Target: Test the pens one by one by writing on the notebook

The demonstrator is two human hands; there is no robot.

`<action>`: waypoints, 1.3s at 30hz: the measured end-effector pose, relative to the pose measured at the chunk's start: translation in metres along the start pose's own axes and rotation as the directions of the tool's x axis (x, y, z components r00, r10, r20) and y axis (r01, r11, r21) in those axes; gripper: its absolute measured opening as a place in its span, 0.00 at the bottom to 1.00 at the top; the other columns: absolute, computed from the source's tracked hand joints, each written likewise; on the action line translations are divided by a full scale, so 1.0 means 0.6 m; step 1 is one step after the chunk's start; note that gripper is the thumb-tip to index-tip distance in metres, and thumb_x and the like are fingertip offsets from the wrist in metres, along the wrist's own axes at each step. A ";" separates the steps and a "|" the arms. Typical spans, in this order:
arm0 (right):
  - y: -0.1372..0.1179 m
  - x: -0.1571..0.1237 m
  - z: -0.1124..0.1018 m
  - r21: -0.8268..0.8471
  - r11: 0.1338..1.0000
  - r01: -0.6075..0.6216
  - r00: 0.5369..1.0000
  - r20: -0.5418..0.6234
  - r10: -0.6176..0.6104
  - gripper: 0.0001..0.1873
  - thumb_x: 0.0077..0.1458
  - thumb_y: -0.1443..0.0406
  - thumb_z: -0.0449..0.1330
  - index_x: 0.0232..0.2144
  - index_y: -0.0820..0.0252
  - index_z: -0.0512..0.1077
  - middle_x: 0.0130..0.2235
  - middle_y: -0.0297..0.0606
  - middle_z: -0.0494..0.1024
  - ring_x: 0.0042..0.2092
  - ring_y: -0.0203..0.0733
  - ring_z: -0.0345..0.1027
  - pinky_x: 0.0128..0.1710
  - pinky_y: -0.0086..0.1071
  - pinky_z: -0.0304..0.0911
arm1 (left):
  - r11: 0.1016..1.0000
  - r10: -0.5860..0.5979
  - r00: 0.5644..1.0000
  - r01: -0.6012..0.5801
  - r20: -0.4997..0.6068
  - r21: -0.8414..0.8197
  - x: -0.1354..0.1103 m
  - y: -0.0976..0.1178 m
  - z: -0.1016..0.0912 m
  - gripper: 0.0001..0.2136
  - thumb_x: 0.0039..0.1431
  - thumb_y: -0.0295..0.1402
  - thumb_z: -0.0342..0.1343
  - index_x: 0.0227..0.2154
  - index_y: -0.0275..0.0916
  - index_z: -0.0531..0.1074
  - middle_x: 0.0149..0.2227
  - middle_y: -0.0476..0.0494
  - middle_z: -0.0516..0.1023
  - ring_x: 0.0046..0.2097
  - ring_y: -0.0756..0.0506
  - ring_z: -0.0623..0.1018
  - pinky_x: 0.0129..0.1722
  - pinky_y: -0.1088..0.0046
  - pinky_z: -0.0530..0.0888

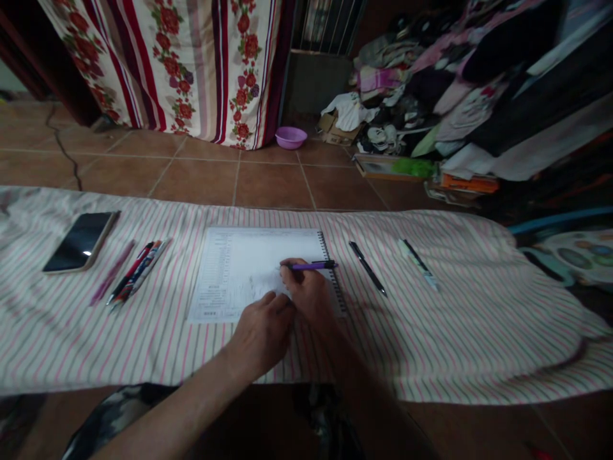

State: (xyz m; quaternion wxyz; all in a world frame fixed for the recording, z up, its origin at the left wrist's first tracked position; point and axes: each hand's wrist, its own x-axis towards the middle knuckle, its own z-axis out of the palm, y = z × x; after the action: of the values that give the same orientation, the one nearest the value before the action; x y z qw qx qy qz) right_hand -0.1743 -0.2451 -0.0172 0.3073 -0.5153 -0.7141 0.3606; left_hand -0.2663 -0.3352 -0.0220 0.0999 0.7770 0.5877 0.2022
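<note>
A spiral-bound notebook lies flat on the striped cloth, its coil along the right edge and printed lines down its left part. Grey marks show low on its page. My right hand is closed around a purple pen, which lies nearly level, with its tip end to the left over the page. My left hand rests on the lower edge of the notebook with fingers curled in, close against my right hand. Whatever may be under those fingers is hidden. A black pen lies just right of the coil.
Farther right is a pale pen with a dark end. Several pens lie in a bunch at left, beside a phone. Beyond the striped cloth are a tiled floor, a purple basin, a flowered curtain and piled clothes.
</note>
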 end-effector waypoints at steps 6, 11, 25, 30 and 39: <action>0.018 0.008 -0.002 0.034 0.999 -0.010 0.998 -0.066 0.012 0.13 0.52 0.58 0.52 0.33 0.57 0.72 0.27 0.38 0.78 0.30 0.41 0.72 0.30 0.30 0.64 | 1.000 -0.001 1.000 0.001 0.000 -0.011 -0.001 0.000 -0.003 0.08 0.56 0.22 0.47 0.30 0.38 0.70 0.32 0.44 0.70 0.36 0.46 0.69 0.33 0.70 0.73; 0.026 0.012 -0.004 0.052 0.999 -0.004 1.000 -0.027 0.005 0.14 0.53 0.57 0.52 0.33 0.58 0.73 0.28 0.39 0.78 0.30 0.41 0.72 0.28 0.28 0.63 | 1.000 0.002 1.000 -0.002 0.018 -0.007 0.000 0.000 -0.004 0.07 0.56 0.22 0.47 0.31 0.37 0.70 0.32 0.44 0.70 0.37 0.45 0.69 0.34 0.68 0.73; 0.018 0.012 -0.001 -0.120 0.992 0.044 0.997 -0.055 -0.051 0.13 0.53 0.58 0.52 0.30 0.58 0.74 0.29 0.41 0.78 0.33 0.43 0.73 0.33 0.31 0.63 | 1.000 -0.013 1.000 0.013 0.027 -0.008 -0.001 0.000 -0.003 0.07 0.55 0.22 0.48 0.30 0.38 0.69 0.34 0.45 0.71 0.38 0.45 0.69 0.34 0.69 0.73; 0.034 0.022 0.000 0.191 0.972 0.137 0.955 -0.286 -0.079 0.16 0.54 0.56 0.52 0.38 0.60 0.71 0.35 0.42 0.77 0.33 0.40 0.70 0.35 0.33 0.65 | 1.000 -0.009 0.999 0.009 0.034 -0.004 -0.001 0.001 -0.005 0.08 0.55 0.22 0.48 0.32 0.38 0.69 0.34 0.44 0.71 0.38 0.45 0.69 0.35 0.68 0.73; 0.022 0.018 -0.043 0.018 0.999 0.036 0.961 -0.274 -0.030 0.14 0.55 0.55 0.49 0.32 0.59 0.67 0.29 0.40 0.74 0.31 0.40 0.68 0.34 0.32 0.62 | 1.000 -0.019 0.999 0.019 0.035 0.015 0.002 0.003 -0.005 0.08 0.56 0.23 0.47 0.33 0.38 0.70 0.36 0.45 0.71 0.38 0.45 0.70 0.34 0.68 0.73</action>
State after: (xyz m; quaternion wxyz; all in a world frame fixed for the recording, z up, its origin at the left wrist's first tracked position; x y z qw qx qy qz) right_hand -0.1494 -0.2271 -0.0133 0.4150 -0.5446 -0.6691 0.2889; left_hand -0.2657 -0.3349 -0.0181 0.1064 0.7755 0.5948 0.1830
